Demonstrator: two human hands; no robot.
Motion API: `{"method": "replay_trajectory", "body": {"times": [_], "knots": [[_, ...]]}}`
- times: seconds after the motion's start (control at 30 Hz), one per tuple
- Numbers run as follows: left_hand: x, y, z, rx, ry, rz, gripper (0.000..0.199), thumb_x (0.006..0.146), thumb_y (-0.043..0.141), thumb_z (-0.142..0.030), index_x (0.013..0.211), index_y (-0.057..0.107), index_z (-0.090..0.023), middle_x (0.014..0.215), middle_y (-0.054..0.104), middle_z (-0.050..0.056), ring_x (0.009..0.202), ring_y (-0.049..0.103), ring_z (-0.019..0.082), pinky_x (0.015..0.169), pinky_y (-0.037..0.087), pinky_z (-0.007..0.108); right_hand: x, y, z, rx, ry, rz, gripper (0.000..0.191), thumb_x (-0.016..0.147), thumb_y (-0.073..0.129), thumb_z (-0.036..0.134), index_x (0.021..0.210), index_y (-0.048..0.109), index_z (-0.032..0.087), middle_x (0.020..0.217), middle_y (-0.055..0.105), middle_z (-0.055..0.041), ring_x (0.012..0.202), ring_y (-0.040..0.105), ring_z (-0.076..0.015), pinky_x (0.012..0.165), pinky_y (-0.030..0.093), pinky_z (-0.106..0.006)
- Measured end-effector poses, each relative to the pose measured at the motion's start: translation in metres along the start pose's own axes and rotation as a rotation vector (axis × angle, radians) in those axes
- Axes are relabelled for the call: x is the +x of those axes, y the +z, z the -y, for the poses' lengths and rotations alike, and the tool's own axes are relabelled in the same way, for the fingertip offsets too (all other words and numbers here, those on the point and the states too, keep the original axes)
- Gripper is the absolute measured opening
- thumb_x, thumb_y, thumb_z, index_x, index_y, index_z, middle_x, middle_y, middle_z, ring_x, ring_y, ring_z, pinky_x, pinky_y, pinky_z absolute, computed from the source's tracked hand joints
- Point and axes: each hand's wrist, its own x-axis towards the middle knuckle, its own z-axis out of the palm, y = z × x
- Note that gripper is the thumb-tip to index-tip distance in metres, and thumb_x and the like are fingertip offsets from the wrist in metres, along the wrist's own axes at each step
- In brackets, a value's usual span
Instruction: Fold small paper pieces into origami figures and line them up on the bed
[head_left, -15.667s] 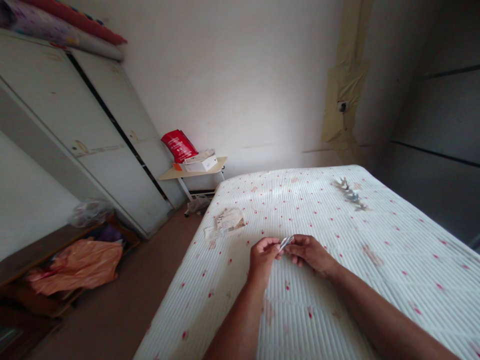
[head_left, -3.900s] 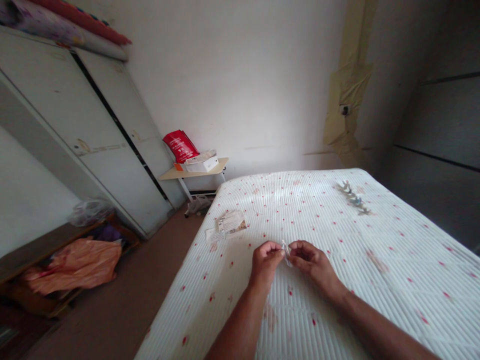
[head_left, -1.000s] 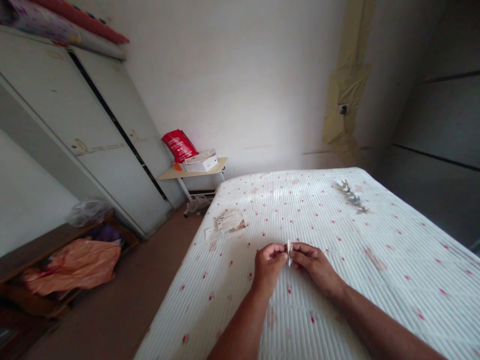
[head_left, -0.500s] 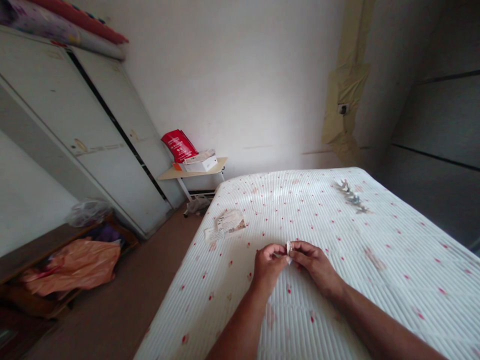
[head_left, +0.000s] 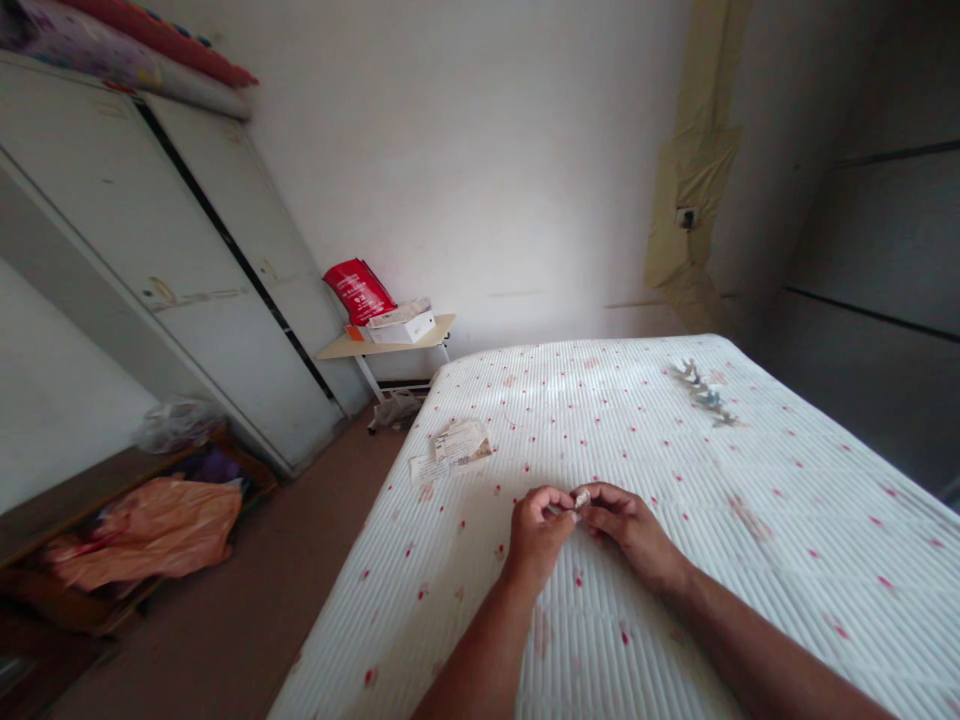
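Observation:
A small folded piece of paper [head_left: 582,498], whitish with darker marks, is pinched between my two hands above the bed. My left hand [head_left: 538,525] grips its left side with thumb and fingertips. From the other side, my right hand [head_left: 628,525] holds it between thumb and index finger. The fingers cover much of the paper, so its exact shape is hard to tell. Beyond my left hand, torn pieces of printed paper [head_left: 459,446] lie on the bedspread [head_left: 585,420]. Several small folded-looking pieces [head_left: 703,392] lie in a row at the far right of the bed.
A small table [head_left: 349,347] beyond the bed's left corner bears a red bag [head_left: 358,290] and a white box [head_left: 405,328]. A wardrobe [head_left: 187,260] stands on the left. Near it, an orange plastic bag [head_left: 161,528] lies on a low wooden bench [head_left: 67,497].
The folded paper has tilted from upright and now leans to the right between the fingertips. Both hands stay in almost the same place.

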Motion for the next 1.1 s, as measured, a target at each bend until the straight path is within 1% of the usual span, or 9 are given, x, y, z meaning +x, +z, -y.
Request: {"method": "replay_trajectory", "body": {"times": [0.13,0.3,0.43,0.53,0.63,0.73,0.8,0.97,1.1], "knots": [[-0.0002,0.0002,0.0003,-0.018,-0.007,0.012,0.009,0.061,0.057,-0.017,0.067,0.063,-0.016,0.065,0.061,0.000,0.061,0.049,0.012,0.061,0.038,0.022,0.0000,0.0006,0.0023,0.019,-0.015,0.017,0.017,0.070,0.065,0.035,0.077,0.063,0.019,0.063,0.051,0.0028,0.054,0.042,-0.0095,0.050,0.035,-0.023],[0.0014,-0.0001,-0.0024,-0.174,-0.093,0.028,0.009,0.058,0.057,-0.019,0.065,0.061,-0.014,0.058,0.058,0.000,0.055,0.047,0.011,0.055,0.036,0.021,0.0005,-0.0003,0.0053,0.051,-0.001,0.060,0.016,0.068,0.066,0.032,0.075,0.062,0.018,0.063,0.050,0.0027,0.055,0.041,-0.0091,0.050,0.035,-0.022],[0.0020,-0.0004,-0.0051,-0.262,-0.133,0.044,0.009,0.057,0.058,-0.018,0.064,0.060,-0.014,0.058,0.058,0.000,0.054,0.047,0.010,0.055,0.036,0.021,0.0016,-0.0024,0.0025,0.088,-0.010,0.070,0.014,0.067,0.066,0.028,0.076,0.062,0.018,0.063,0.050,0.0032,0.054,0.041,-0.0086,0.050,0.035,-0.022],[0.0018,-0.0006,-0.0056,-0.276,-0.131,0.056,0.010,0.057,0.059,-0.019,0.065,0.060,-0.013,0.061,0.059,0.000,0.056,0.048,0.010,0.056,0.037,0.021,0.0021,-0.0030,0.0007,0.095,-0.007,0.071,0.013,0.068,0.066,0.026,0.077,0.061,0.017,0.063,0.050,0.0031,0.054,0.041,-0.0082,0.050,0.035,-0.022],[0.0011,-0.0014,-0.0055,-0.294,-0.119,0.069,0.013,0.057,0.062,-0.020,0.068,0.061,-0.013,0.064,0.060,0.001,0.058,0.049,0.011,0.057,0.037,0.021,0.0024,-0.0028,0.0004,0.109,-0.002,0.065,0.017,0.068,0.067,0.027,0.080,0.061,0.017,0.066,0.052,0.0021,0.054,0.043,-0.0084,0.049,0.036,-0.021],[0.0002,-0.0028,-0.0058,-0.345,-0.115,0.075,0.014,0.062,0.061,-0.024,0.070,0.061,-0.013,0.063,0.059,0.000,0.059,0.049,0.010,0.058,0.037,0.020,0.0028,-0.0030,0.0000,0.148,0.008,0.045,0.021,0.066,0.070,0.028,0.080,0.059,0.017,0.066,0.053,0.0026,0.053,0.044,-0.0083,0.048,0.036,-0.021],[-0.0002,-0.0032,-0.0059,-0.373,-0.115,0.075,0.014,0.065,0.061,-0.025,0.071,0.061,-0.013,0.062,0.059,0.000,0.059,0.050,0.010,0.059,0.037,0.020,0.0030,-0.0036,-0.0009,0.157,0.017,0.038,0.019,0.067,0.070,0.028,0.077,0.058,0.018,0.061,0.053,0.0034,0.052,0.044,-0.0083,0.048,0.037,-0.021],[0.0007,-0.0008,-0.0036,-0.357,-0.121,0.071,0.017,0.057,0.067,-0.023,0.070,0.061,-0.012,0.067,0.062,0.002,0.061,0.053,0.012,0.061,0.040,0.022,0.0029,-0.0045,-0.0024,0.103,0.017,0.039,0.016,0.071,0.067,0.029,0.069,0.057,0.016,0.054,0.053,0.0028,0.050,0.046,-0.0090,0.049,0.038,-0.023],[0.0016,0.0007,-0.0004,-0.328,-0.097,0.052,0.016,0.058,0.066,-0.022,0.069,0.060,-0.012,0.067,0.062,0.003,0.061,0.053,0.012,0.059,0.041,0.022,0.0023,-0.0034,-0.0003,0.094,0.049,0.035,0.018,0.070,0.067,0.032,0.069,0.059,0.015,0.054,0.054,0.0022,0.048,0.046,-0.0087,0.049,0.038,-0.023]]}}
